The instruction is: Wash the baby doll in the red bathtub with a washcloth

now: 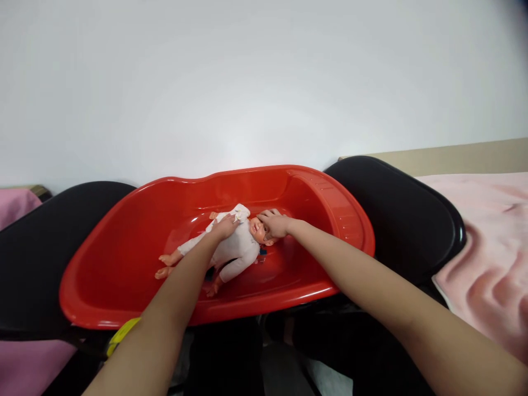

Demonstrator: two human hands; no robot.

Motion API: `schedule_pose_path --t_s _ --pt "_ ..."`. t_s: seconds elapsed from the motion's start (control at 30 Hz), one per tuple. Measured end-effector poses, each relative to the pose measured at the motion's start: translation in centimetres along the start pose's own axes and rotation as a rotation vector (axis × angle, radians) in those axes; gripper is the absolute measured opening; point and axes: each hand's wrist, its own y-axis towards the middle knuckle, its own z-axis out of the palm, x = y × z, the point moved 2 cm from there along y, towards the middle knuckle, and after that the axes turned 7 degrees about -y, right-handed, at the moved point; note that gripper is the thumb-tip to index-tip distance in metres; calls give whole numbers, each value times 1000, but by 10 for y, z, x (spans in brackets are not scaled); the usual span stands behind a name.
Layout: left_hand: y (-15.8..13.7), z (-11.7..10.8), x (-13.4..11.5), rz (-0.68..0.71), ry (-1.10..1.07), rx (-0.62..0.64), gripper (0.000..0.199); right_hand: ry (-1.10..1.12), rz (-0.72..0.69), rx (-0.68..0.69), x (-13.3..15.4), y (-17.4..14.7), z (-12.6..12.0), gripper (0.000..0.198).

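Cradling plastic doll (235,247), glossy oval red tub (124,264)

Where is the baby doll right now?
In the head view, the baby doll lies in the middle of the red tub, with the left hand on its chest and the right hand on its head.

Tub rim (231,311) walls doll (235,247); above open.

My hands rest on a smooth plastic doll (235,245) dressed in matt white cloth. The red tub (124,258) is glossy moulded plastic. The pink towel (487,264) is soft, napped fabric.
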Motion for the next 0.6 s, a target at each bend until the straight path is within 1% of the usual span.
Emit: schedule_pose_path --t_s 0.07,0.2,0.27,0.33,0.4,0.47,0.53,0.6 --pt "3 -3 12 -39 32 2 44 -6 21 17 1 -2 -2 96" --pt "1 -7 38 -121 45 -71 45 -16 44 43 3 -2 -2 102" --pt "-4 -9 47 -126 11 -99 46 -17 40 45 3 -2 -2 103" --pt "-10 -11 50 -118 -16 -131 46 -14 32 43 3 -2 -1 103" --pt "-17 -15 46 -103 -36 -170 44 -10 26 39 3 -1 -1 102" --pt "-22 -20 36 -71 -53 -204 41 -10 25 39 3 -1 0 103" --pt "-25 -21 18 1 -89 -226 41 -8 28 38 2 -1 0 102" --pt "-24 -17 -4 66 -157 -238 42 -3 32 34 1 -1 1 99"
